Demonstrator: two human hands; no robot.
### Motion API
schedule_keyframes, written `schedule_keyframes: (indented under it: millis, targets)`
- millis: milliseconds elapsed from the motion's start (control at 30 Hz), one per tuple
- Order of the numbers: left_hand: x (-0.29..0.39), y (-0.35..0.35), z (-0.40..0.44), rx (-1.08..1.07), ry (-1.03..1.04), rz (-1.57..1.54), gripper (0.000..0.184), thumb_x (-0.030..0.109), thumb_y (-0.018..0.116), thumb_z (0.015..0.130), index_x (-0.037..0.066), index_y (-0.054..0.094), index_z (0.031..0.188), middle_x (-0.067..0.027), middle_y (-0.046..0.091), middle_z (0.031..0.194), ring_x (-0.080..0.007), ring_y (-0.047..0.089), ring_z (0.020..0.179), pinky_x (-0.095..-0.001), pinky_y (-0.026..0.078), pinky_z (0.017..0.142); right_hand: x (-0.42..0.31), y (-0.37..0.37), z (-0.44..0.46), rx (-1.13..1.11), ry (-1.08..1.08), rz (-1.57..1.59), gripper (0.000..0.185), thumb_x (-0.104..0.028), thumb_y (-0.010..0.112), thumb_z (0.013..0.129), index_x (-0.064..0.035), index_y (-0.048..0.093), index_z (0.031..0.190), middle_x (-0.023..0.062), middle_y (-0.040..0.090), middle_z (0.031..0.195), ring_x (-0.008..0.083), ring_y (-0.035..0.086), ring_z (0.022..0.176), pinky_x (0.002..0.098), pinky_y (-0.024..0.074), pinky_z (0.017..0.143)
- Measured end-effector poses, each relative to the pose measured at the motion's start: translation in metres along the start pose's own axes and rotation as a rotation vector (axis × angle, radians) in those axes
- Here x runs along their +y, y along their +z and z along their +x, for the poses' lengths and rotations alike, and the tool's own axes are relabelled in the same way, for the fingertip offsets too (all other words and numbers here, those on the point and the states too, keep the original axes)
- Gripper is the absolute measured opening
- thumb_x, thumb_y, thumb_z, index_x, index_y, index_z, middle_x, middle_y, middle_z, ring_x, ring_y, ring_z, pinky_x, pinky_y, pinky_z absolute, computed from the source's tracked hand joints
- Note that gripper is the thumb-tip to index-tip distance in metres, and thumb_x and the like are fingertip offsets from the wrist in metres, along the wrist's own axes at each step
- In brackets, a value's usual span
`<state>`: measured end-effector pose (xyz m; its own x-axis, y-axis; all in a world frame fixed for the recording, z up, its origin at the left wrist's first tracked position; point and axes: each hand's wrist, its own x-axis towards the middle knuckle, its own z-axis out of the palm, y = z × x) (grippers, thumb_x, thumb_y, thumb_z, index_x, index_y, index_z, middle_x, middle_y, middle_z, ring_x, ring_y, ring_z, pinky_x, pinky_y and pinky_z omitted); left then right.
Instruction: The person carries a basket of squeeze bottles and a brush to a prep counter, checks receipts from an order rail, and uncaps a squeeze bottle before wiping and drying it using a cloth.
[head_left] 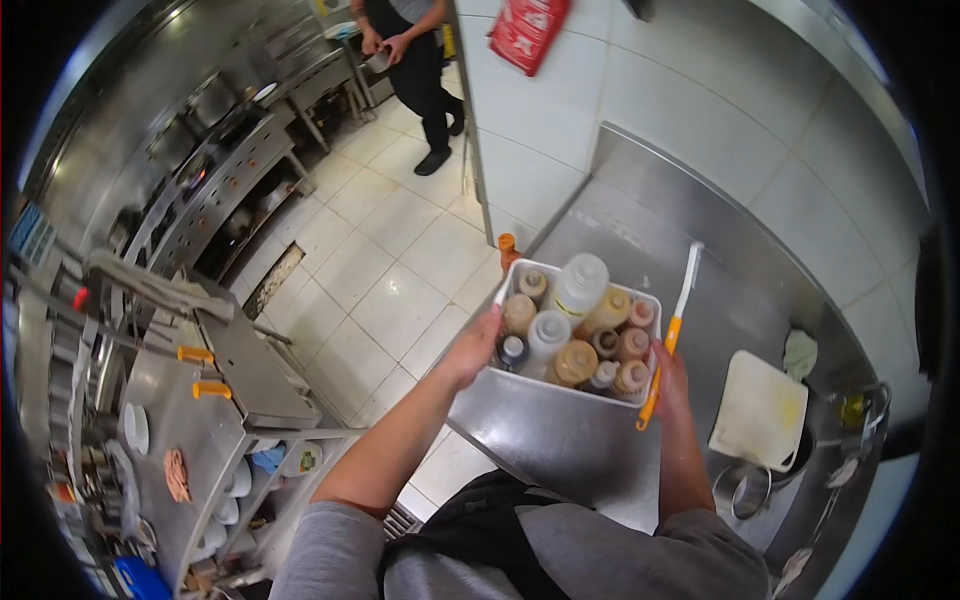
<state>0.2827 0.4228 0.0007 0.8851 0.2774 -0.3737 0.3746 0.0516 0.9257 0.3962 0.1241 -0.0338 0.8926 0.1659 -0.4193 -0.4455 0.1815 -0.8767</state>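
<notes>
The steel tabletop (pixel 620 215) lies under the white bin (pixel 560 387); whether they touch, I cannot tell. An orange-handled tool (pixel 671 340) slants past its right end. My left fingers (pixel 490 328) clamp one end, my right fingers (pixel 665 354) the other, squeeze bottles (pixel 575 362) crowded between.

No words or numbers could be read; the white print on the red pouch (pixel 528 35) was too unclear.
</notes>
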Motion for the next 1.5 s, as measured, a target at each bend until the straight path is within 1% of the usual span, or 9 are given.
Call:
schedule_keyframes:
  millis: [267, 300, 433, 500, 667, 967, 1267, 1400, 1500]
  targets:
    - [-0.018, -0.042, -0.119, -0.049, 0.079, -0.134, 0.054, 0.04, 0.031, 0.101, 0.002, 0.033, 0.139, -0.0092, 0.047, 0.133, -0.0168, 0.041, 0.123, -0.0304, 0.029, 0.106, -0.046, 0.037, -0.052, -0.331, -0.08, -0.145, 0.018, -0.022, 0.059, 0.09, -0.0041, 0.058, 0.092, 0.003, 0.059, 0.082, 0.0105, 0.057, 0.07, 0.0247, 0.046, 0.06]
    - [-0.023, -0.049, -0.144, 0.01, 0.157, -0.117, 0.047, 0.043, 0.033, 0.1, 0.007, 0.044, 0.129, -0.0049, 0.052, 0.121, -0.0141, 0.047, 0.109, -0.0297, 0.037, 0.095, -0.053, 0.057, -0.066, -0.333, -0.121, -0.154, 0.017, -0.021, 0.058, 0.09, -0.0041, 0.057, 0.091, 0.0026, 0.058, 0.08, 0.0099, 0.055, 0.069, 0.0241, 0.0451, 0.06]
    - [-0.023, -0.08, -0.262, 0.199, 0.099, -0.237, 0.036, 0.05, 0.037, 0.097, 0.015, 0.044, 0.094, 0.0044, 0.044, 0.091, -0.008, 0.034, 0.075, -0.0228, 0.032, 0.068, -0.057, 0.124, -0.115, -0.55, -0.135, -0.201, 0.016, -0.018, 0.056, 0.09, -0.0029, 0.057, 0.092, 0.0025, 0.057, 0.077, 0.0096, 0.053, 0.069, 0.0231, 0.0435, 0.062]
    - [-0.039, -0.094, -0.325, 0.295, 0.133, -0.247, 0.035, 0.048, 0.037, 0.097, 0.015, 0.045, 0.095, 0.0045, 0.045, 0.092, -0.0077, 0.035, 0.075, -0.0225, 0.033, 0.068, -0.041, 0.158, -0.15, -0.668, -0.096, -0.198, 0.016, -0.017, 0.056, 0.089, -0.0021, 0.058, 0.094, 0.0029, 0.057, 0.077, 0.0098, 0.053, 0.068, 0.023, 0.0431, 0.062]
    - [-0.093, -0.108, -0.485, 0.662, 0.094, -0.27, 0.03, 0.041, 0.036, 0.1, 0.014, 0.048, 0.098, 0.0052, 0.049, 0.094, -0.0061, 0.037, 0.075, -0.0208, 0.033, 0.067, 0.043, 0.242, -0.238, -1.036, 0.033, -0.255, 0.016, -0.016, 0.056, 0.088, -0.0017, 0.057, 0.094, 0.003, 0.058, 0.078, 0.0097, 0.054, 0.068, 0.0227, 0.0435, 0.062]
    - [-0.221, -0.07, -0.737, 1.183, 0.065, -0.565, 0.014, 0.01, 0.06, 0.088, 0.01, 0.049, 0.097, 0.0021, 0.053, 0.096, -0.0083, 0.05, 0.094, -0.0259, 0.041, 0.084, 0.192, 0.35, -0.467, -1.587, 0.3, -0.534, 0.014, -0.014, 0.056, 0.088, -0.0016, 0.058, 0.092, 0.0043, 0.059, 0.081, 0.0099, 0.055, 0.071, 0.0226, 0.0443, 0.063]
    - [-0.295, -0.048, -0.867, 1.689, 0.067, -0.718, 0.017, 0.005, 0.058, 0.086, 0.009, 0.048, 0.099, 0.0031, 0.052, 0.094, -0.0069, 0.051, 0.089, -0.0245, 0.042, 0.079, 0.349, 0.437, -0.66, -2.017, 0.455, -0.712, 0.014, -0.015, 0.057, 0.087, -0.002, 0.06, 0.09, 0.0034, 0.06, 0.082, 0.0089, 0.055, 0.072, 0.0234, 0.0449, 0.064]
    - [-0.323, -0.065, -0.907, 1.889, 0.091, -0.837, 0.02, 0.003, 0.059, 0.083, 0.01, 0.047, 0.098, 0.0032, 0.05, 0.095, -0.0077, 0.05, 0.091, -0.0246, 0.042, 0.081, 0.421, 0.486, -0.754, -2.309, 0.355, -0.855, 0.017, -0.018, 0.058, 0.087, -0.002, 0.059, 0.089, 0.0008, 0.057, 0.071, 0.0072, 0.05, 0.051, 0.0217, 0.0392, 0.042]
    - [-0.35, -0.078, -0.93, 2.105, 0.125, -0.884, 0.025, 0.0, 0.059, 0.079, 0.011, 0.044, 0.096, 0.0029, 0.047, 0.094, -0.0076, 0.046, 0.09, -0.0235, 0.039, 0.078, 0.443, 0.522, -0.839, -2.566, 0.291, -1.032, 0.018, -0.019, 0.057, 0.09, -0.0011, 0.057, 0.091, 0.0003, 0.053, 0.062, 0.0065, 0.048, 0.045, 0.0215, 0.0398, 0.042]
